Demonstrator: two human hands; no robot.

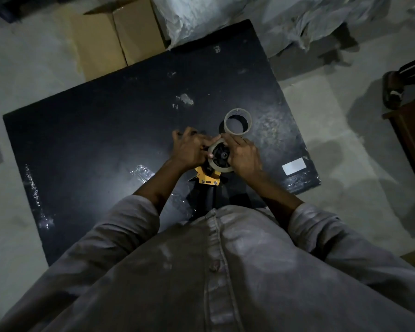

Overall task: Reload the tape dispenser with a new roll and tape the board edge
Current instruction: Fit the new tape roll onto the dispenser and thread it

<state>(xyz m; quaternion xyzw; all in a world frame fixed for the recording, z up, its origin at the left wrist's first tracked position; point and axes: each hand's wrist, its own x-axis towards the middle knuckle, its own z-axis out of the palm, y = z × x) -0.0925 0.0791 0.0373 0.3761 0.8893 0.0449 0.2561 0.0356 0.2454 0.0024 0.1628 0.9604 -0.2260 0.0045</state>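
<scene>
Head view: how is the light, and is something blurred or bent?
Head view: dim; a soft sheen lies on the black board, the left hand fingers are motion-blurred, the wide lens bends the board edges, and the hands shade the tape dispenser.

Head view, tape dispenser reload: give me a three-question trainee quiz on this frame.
1. True or false: the roll on the tape dispenser is held by both hands.
2. Where is the empty cardboard core? A) on the black board, beyond the hands B) on the cardboard box C) in the left hand
3. Which hand's fingers wrap the roll's far rim?

Key: 1 true; 2 A; 3 right hand.
</scene>
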